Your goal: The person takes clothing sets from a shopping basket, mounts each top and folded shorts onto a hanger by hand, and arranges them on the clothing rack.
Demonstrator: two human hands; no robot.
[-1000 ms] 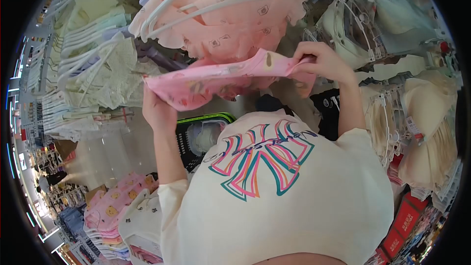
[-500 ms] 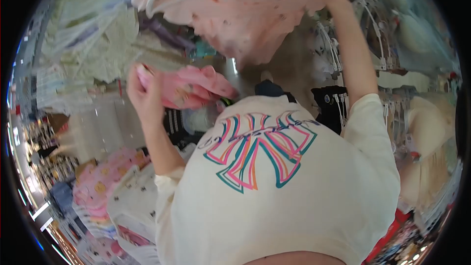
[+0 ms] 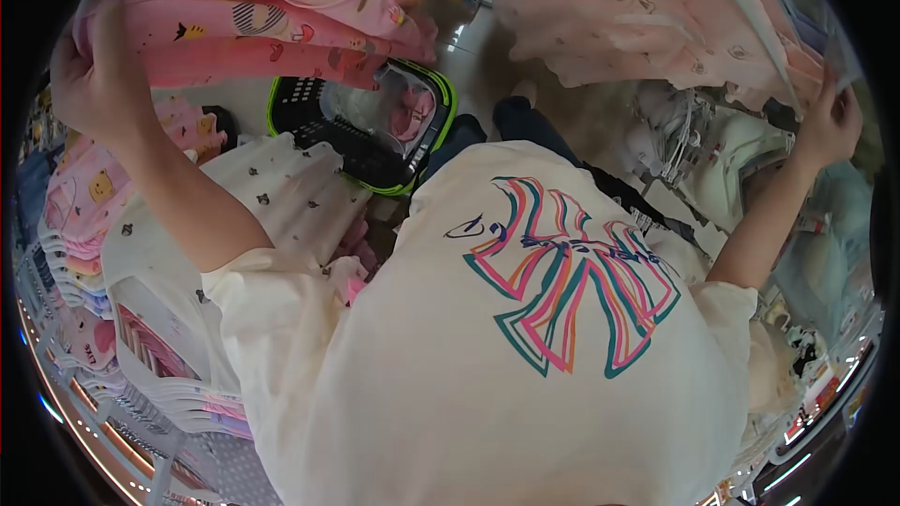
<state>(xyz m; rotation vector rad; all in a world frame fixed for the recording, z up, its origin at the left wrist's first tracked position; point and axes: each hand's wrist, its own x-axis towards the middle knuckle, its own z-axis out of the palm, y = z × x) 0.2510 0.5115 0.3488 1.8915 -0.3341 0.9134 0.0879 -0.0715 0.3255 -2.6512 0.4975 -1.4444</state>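
Note:
My left hand [image 3: 98, 84] is closed on the edge of a bright pink garment [image 3: 272, 28] printed with cartoon animals and hearts. The cloth stretches from that hand across the upper left, above a shopping basket. At the far right my right hand [image 3: 830, 122] grips a pale peach garment [image 3: 647, 19] with small sketched prints. A light band runs along its side down to my fingers. The two garments hang apart, with a strip of floor showing between them. Parts of both are cut off at the top.
A black shopping basket [image 3: 314, 126] with a green rim stands on the floor, holding something pink and clear plastic. White printed clothing [image 3: 253, 187] and pink clothing [image 3: 84, 178] hang on racks at the left. White hanging items [image 3: 741, 150] are at the right.
My left hand has moved outward and up with the pink garment, now spread wider. My right hand has swung right and down with the peach one. The basket has come into fuller view.

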